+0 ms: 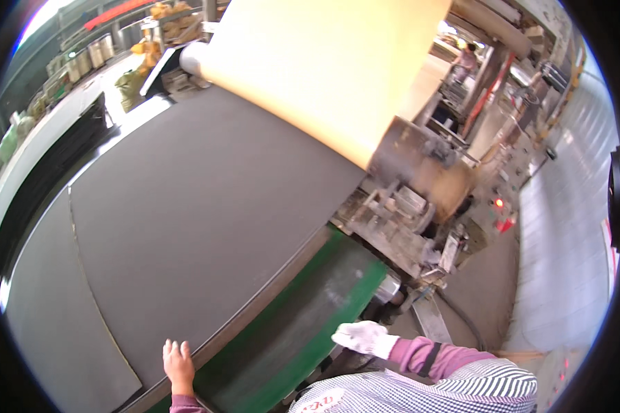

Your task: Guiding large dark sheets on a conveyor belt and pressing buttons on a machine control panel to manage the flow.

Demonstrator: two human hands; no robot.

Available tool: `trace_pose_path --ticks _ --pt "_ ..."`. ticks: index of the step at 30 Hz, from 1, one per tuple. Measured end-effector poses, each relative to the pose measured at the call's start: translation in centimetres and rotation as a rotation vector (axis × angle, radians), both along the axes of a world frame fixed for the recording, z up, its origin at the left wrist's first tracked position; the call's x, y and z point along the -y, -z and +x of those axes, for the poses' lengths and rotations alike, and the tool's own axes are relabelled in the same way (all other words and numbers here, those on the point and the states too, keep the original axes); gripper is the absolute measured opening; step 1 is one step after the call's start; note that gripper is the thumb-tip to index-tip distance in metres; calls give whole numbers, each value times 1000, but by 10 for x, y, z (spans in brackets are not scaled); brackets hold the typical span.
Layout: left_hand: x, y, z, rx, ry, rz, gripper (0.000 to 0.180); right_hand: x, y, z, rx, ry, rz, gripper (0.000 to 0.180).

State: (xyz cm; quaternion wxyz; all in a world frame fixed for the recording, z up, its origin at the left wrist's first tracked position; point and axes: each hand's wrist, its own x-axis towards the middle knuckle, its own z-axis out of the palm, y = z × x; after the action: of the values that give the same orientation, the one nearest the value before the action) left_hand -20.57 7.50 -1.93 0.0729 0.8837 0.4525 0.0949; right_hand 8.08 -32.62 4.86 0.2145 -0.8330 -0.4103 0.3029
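Note:
My left hand (178,365) is bare, its fingers stretched out and slightly apart at the near edge of a wide dark grey sheet (200,199). It holds nothing, and I cannot tell whether the fingertips press on the sheet. Above the green border of a belt (289,316), my right hand (362,338) wears a white glove with its fingers curled in. No object shows in that hand. A pale seam or cut line (89,282) crosses the sheet on the left. At the far side, the sheet meets a broad yellow-orange sheet (317,62) that slopes upward.
A worn metal drum (417,165) and machine parts (406,206) stand at the belt's far right end. A small red light (499,203) glows beyond them. Another person (467,60) is in the distance at upper right. Stacked goods (83,62) line the far left.

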Motion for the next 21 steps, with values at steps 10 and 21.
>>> trace_pose_path --ticks 10,21 --pt "39 -9 26 89 -56 23 47 -14 -3 -6 -59 59 256 18" --pt "-4 -18 -15 -6 -175 -341 47 -102 -11 -18 -200 -48 223 19"
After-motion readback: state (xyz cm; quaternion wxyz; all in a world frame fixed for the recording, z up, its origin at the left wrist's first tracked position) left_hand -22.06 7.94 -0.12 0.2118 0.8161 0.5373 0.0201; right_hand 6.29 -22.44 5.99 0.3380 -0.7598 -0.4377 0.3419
